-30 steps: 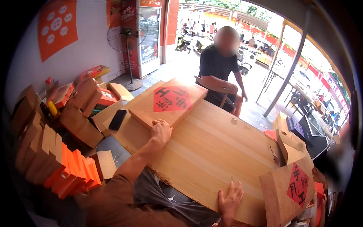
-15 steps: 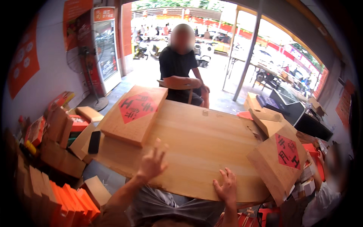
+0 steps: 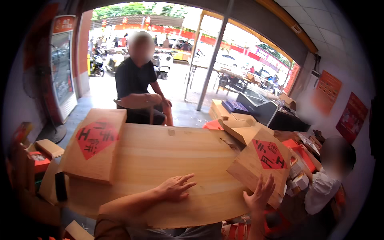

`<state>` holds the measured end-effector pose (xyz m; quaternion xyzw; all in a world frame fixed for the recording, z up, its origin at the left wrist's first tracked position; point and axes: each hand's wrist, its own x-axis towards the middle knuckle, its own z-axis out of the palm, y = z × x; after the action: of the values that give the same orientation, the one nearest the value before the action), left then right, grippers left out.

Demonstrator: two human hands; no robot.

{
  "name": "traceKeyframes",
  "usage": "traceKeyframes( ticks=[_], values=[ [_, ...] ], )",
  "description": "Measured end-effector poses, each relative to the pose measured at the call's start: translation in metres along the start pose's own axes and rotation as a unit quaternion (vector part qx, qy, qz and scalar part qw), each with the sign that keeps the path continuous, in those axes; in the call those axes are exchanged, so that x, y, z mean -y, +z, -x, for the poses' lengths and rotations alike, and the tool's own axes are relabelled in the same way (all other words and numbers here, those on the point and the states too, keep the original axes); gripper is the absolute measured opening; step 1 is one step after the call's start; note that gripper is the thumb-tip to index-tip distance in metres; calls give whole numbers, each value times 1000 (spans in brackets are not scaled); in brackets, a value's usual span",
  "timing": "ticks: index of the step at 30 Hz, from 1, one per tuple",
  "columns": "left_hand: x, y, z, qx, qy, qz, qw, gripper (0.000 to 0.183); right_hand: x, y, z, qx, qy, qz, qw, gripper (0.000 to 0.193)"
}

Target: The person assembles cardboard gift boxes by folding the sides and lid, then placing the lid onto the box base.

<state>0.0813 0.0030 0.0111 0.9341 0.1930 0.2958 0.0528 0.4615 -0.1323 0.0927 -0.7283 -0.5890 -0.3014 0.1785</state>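
Observation:
My left hand [image 3: 177,188] reaches over the wooden table [image 3: 176,150], fingers spread and holding nothing. Further right, my right hand [image 3: 260,195] is raised with its fingers apart, close to the near side of a cardboard box [image 3: 244,166]. That box sits tilted at the table's right end and bears a red diamond label with black writing. Whether my fingers touch it, I cannot tell. A second, flat brown box [image 3: 82,165] with a similar label lies on the table's left part. Beside it, at the left edge, is a black phone [image 3: 61,186].
Across the table a person [image 3: 136,80] in black sits on a chair. Another person [image 3: 324,188] in white is at the right, by stacked small boxes [image 3: 300,182]. An open carton [image 3: 244,129] stands behind the tilted box. More cartons [image 3: 50,148] crowd the left.
My view has turned right, so the scene sits further left in it. My left hand has moved right over the table; my right hand has lifted from the tabletop toward the tilted box.

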Motion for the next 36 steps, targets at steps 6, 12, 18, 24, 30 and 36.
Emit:
traceKeyframes(
  ticks=[6,12,18,24,30,36],
  values=[
    [-1,-7,20,19,-29,58,998,58,-33,31,-24,112,-13,4,994,131],
    [2,-12,10,11,-19,57,998,55,-43,50,-19,175,5,39,984,106],
    [1,-16,10,6,-26,49,998,52,-60,47,-24,58,27,-61,996,72],
    [-2,-22,11,-7,-40,43,998,49,-55,-10,-49,-106,46,-6,993,52],
    [2,-11,20,-4,-43,56,997,48,-64,-11,-43,-261,13,-143,955,34],
    [6,-18,15,-8,-138,145,980,54,-19,-21,-22,-248,-246,-158,924,32]
  ],
)
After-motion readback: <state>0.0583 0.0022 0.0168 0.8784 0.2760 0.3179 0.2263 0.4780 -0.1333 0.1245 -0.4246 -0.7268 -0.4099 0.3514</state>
